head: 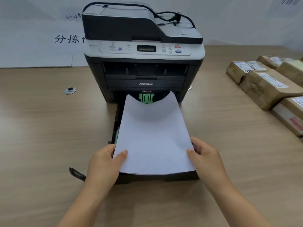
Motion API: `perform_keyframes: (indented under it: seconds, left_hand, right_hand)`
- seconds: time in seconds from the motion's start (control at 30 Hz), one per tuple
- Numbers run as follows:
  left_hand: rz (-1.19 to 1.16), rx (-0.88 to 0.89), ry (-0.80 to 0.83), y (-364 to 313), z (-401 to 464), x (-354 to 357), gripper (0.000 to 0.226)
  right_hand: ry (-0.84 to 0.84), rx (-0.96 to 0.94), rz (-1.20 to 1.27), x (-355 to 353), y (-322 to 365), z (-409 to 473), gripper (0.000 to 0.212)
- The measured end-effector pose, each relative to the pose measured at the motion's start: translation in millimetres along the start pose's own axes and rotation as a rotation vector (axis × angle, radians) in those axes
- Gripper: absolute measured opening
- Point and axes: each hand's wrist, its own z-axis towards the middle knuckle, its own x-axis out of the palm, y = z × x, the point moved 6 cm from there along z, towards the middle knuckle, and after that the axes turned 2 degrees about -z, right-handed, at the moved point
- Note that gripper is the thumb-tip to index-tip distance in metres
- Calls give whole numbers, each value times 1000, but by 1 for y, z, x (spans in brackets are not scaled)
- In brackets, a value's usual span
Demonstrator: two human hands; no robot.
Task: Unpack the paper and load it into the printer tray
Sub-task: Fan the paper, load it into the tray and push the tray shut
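A long wood-grain laminate table (49, 128) fills the scene, with a white paper backdrop printed with black characters (32, 38) standing along its far edge. At the far middle of the table sits a black and grey multifunction laser printer (144, 51), a black power cable (164, 13) coiled on its top. Its black plastic paper tray (157, 177) is pulled out toward the near side, the front wall just visible under the paper. Along the right edge of the table lie several brown-wrapped paper reams with white labels (265, 89), side by side and well apart from the printer.

A stack of white printer paper (152, 136) lies over the open tray, its far edge sagging in the middle so the two far corners stand higher, near the printer's slot. Behind that dip a green plastic paper guide (146, 98) shows inside the tray.

The left hand (105, 164) grasps the near left edge of the stack, thumb on top and fingers beneath. The right hand (206, 159) grips the near right edge the same way, thumb pressed on the top sheet.

A round silver cable grommet (70, 90) sits in the table left of the printer, and a small black torn strip (77, 174) lies near the left wrist.
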Motion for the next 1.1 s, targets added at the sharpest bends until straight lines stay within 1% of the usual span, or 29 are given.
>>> perform_keyframes:
  seconds: [0.1,0.33,0.47,0.57,0.83,0.97,1.1]
  left_hand:
    - [-17,-48,6,5,7,0,17]
    - [-76,-93,17,3,23,4,22]
    - [-95,-122,32,4,32,9,23]
    - [-101,-136,46,8,33,12,27]
    - [-105,-207,102,15,36,14,24]
    - [-101,-205,107,9,39,14,27]
    - [-83,-179,88,4,48,12,31]
  right_hand:
    - [21,79,28,1,-8,6,53]
    - [-3,139,93,0,-12,27,45]
    - [0,166,110,1,-17,40,46]
    - [16,190,111,3,-21,45,47]
    - [-3,231,75,1,-33,50,45]
    - [-6,238,76,3,-34,52,40]
    - [-12,230,58,8,-33,59,42]
